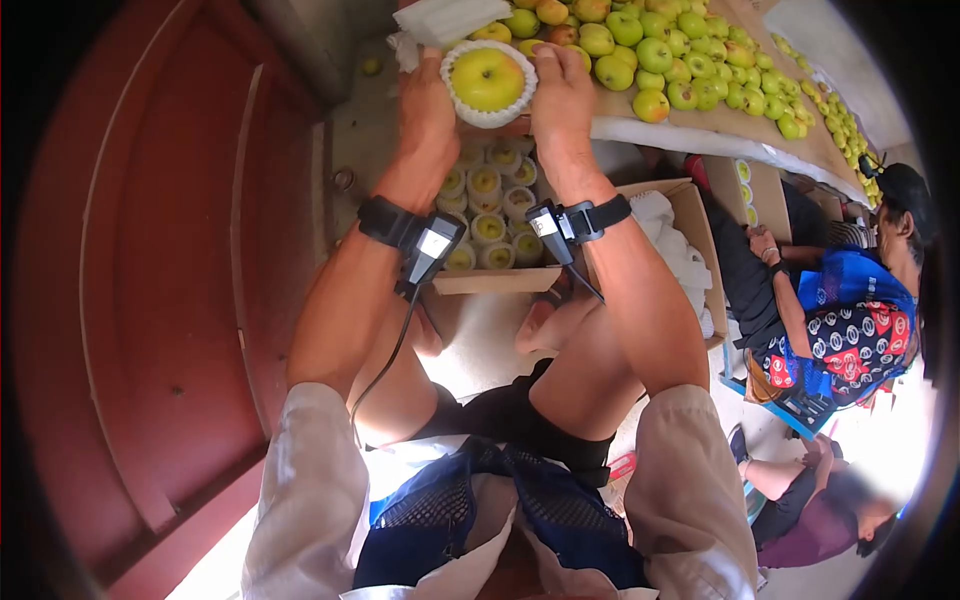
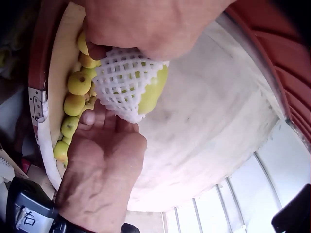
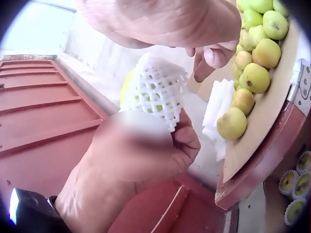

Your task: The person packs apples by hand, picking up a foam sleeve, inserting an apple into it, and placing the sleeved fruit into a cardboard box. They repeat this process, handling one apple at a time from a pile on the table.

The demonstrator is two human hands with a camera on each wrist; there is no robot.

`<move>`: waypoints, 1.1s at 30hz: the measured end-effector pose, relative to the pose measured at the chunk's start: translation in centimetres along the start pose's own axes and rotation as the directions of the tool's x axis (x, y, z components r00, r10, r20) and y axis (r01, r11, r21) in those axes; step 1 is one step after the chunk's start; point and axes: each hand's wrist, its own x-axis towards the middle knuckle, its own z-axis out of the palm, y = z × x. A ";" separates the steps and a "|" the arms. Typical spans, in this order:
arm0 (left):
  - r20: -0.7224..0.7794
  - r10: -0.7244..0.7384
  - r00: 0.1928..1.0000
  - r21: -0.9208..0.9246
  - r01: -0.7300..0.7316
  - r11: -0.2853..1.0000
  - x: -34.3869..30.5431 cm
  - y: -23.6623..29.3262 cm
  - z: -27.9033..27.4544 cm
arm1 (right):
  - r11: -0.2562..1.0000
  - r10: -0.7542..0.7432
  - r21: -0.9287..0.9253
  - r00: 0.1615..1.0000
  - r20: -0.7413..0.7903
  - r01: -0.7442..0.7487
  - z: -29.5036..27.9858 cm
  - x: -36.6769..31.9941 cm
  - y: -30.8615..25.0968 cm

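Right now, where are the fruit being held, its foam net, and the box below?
fruit (image 1: 487, 78): head view, middle of its bare green top.
foam net (image 2: 121, 80): left wrist view, white mesh on its side.
box (image 1: 495, 281): head view, its near cardboard wall.

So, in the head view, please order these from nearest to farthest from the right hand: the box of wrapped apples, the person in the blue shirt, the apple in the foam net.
1. apple in the foam net: held by the right hand, at its left.
2. box of wrapped apples: down below that hand.
3. person in the blue shirt: far right.
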 end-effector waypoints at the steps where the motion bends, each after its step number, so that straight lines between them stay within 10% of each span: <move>1: 0.011 0.026 1.000 -0.006 -0.026 1.000 -0.4 -0.1 0.1 | 0.998 -0.051 -0.048 0.999 0.007 0.051 0.1 -0.2 0.1; 4: 0.041 -0.205 0.978 0.017 0.205 0.979 -2.4 2.6 0.6 | 0.995 -0.008 -0.098 0.996 0.084 0.016 -0.3 0.4 1.8; 5: 0.093 -0.129 0.987 0.060 0.124 0.990 -2.4 2.5 0.5 | 0.969 0.245 -0.078 0.951 0.188 -0.235 -1.3 0.8 1.0; 6: 0.120 -0.159 0.980 0.051 0.154 0.987 -2.2 2.5 0.4 | 0.987 0.009 -0.157 0.982 0.188 0.021 -1.1 1.6 1.7; 11: 0.164 -0.253 0.953 0.111 0.237 0.965 -1.1 2.0 -0.5 | 0.931 0.362 -0.108 0.847 0.390 -0.348 -4.1 1.7 -3.5; 15: 0.113 -0.412 0.904 0.208 0.384 0.899 -1.2 2.2 -0.7 | 0.846 0.431 -0.501 0.791 0.435 -0.185 -5.2 1.7 -5.1; 21: 0.175 -0.373 0.911 0.385 0.285 0.878 -0.4 1.0 -1.5 | 0.839 0.543 -0.412 0.603 0.584 -0.356 -5.8 1.2 -5.5; 24: -0.051 -0.214 0.975 0.713 0.186 0.676 0.5 -0.6 -2.1 | 0.963 0.245 -0.105 0.649 0.720 -0.247 -4.2 0.2 -3.5; 27: -0.019 -0.121 0.992 0.809 0.086 0.582 1.4 -1.1 -2.0 | 0.947 0.169 -0.311 0.697 0.697 0.081 -3.2 -0.3 -4.0; 33: 0.015 -0.021 1.000 0.843 -0.001 0.537 1.1 -1.9 -2.1 | 0.725 0.277 -0.645 0.756 0.593 0.240 -1.7 -1.3 -4.0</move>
